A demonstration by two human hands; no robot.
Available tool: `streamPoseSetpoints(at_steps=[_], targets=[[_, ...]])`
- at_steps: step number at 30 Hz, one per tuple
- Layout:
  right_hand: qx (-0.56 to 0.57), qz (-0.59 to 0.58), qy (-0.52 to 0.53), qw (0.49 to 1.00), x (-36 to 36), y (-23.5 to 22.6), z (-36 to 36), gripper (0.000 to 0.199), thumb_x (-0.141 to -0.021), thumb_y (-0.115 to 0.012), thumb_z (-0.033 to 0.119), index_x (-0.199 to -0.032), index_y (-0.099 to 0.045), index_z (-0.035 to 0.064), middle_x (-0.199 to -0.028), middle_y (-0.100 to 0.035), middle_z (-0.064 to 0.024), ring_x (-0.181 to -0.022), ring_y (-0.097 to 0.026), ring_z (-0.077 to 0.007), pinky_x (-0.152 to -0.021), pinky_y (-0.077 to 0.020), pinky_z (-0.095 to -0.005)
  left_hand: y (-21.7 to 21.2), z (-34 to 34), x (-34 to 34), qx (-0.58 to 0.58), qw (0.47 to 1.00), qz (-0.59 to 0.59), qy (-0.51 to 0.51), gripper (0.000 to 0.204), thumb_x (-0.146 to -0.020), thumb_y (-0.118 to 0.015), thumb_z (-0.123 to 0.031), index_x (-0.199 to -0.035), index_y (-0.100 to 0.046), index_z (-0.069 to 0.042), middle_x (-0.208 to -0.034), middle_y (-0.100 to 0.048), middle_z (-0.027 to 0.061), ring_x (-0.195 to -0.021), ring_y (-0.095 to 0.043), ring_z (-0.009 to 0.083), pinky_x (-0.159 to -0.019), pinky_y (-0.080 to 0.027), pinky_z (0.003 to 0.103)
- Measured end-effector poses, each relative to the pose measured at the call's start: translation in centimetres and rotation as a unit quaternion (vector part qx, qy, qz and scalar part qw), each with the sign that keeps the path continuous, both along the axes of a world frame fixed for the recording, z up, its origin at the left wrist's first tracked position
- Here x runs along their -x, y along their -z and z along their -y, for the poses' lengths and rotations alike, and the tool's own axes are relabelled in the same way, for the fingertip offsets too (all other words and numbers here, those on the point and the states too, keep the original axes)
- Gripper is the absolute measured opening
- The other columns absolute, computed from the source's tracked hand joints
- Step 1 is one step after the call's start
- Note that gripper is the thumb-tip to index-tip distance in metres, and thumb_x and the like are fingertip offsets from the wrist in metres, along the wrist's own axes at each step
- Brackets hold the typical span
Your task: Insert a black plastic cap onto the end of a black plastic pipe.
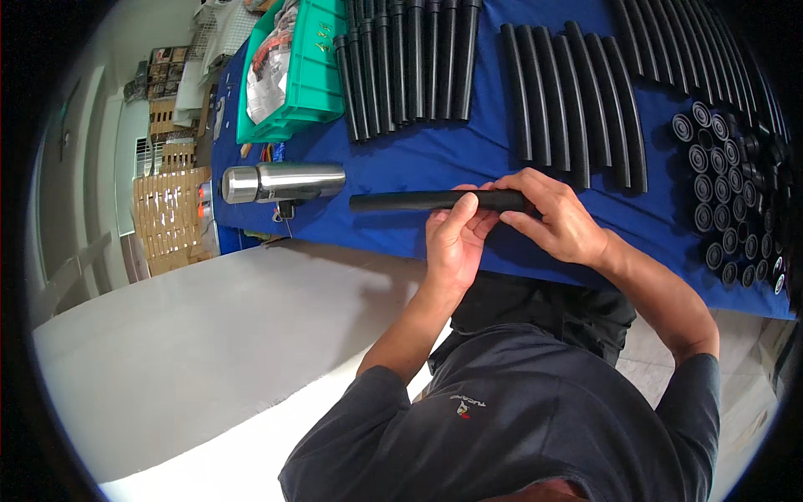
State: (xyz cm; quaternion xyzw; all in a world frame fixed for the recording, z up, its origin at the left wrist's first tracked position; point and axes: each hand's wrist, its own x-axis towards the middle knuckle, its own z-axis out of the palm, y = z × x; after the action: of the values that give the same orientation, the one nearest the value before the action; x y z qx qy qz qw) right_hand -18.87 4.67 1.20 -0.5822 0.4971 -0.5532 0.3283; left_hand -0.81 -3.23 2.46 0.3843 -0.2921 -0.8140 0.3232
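A black tube [401, 201] lies level across both hands, just above the front part of the blue-covered table. My left hand [456, 234] is closed around its middle, thumb on top. Over the tube's right end, my right hand [556, 217] is closed with fingers and thumb; they hide that end, so whether a cap sits there I cannot tell. Beyond my right hand lies a row of plain black tubes [577, 109]. Farther left, several black tubes with collars [401, 67] lie side by side.
Round black caps [719, 184] stand in rows at the right. More black tubes [686, 50] lie at the far right. A steel flask [301, 181] lies on the blue cloth [368, 159] at left, below a green crate [314, 92] holding paper. Stacked cardboard [171, 213] stands beyond the left edge.
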Motion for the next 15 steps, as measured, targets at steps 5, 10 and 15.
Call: streamPoseSetpoints(at_steps=[5,10,15], targets=[[-0.008,0.007,0.006,1.000,0.1,-0.4,-0.2,0.036,-0.085,-0.071,0.012,-0.117,-0.060,-0.0011,-0.100,-0.063,-0.0195,-0.091,-0.065,-0.0358,-0.079,-0.0527,-0.0414,-0.8,0.8,0.0,0.075,0.995,0.007,0.064,0.026,-0.092,-0.069,-0.016,-0.112,-0.063,-0.002,-0.111,-0.068,0.0147,-0.102,-0.067,0.0236,-0.090,-0.056,0.039],[0.008,-0.046,0.044,0.998,0.1,-1.0,-0.2,0.035,-0.083,-0.074,0.013,-0.112,-0.061,-0.0015,-0.092,-0.065,-0.0182,-0.080,-0.067,-0.0353,-0.070,-0.0535,-0.0397,-0.5,2.0,-0.3,0.123,0.978,0.006,0.168,0.037,-0.091,-0.071,-0.020,-0.121,-0.059,-0.002,-0.122,-0.064,0.0187,-0.113,-0.064,0.0310,-0.094,-0.055,0.044],[-0.048,-0.072,0.049,0.995,0.0,-1.0,-0.3,0.030,-0.083,-0.074,0.013,-0.105,-0.061,-0.0023,-0.090,-0.064,-0.0197,-0.076,-0.066,-0.0365,-0.066,-0.0526,-0.0412,1.3,4.8,-1.6,0.035,0.984,-0.142,0.105,0.039,-0.092,-0.070,-0.015,-0.126,-0.054,-0.005,-0.127,-0.062,0.0212,-0.124,-0.057,0.0386,-0.101,-0.053,0.051]])
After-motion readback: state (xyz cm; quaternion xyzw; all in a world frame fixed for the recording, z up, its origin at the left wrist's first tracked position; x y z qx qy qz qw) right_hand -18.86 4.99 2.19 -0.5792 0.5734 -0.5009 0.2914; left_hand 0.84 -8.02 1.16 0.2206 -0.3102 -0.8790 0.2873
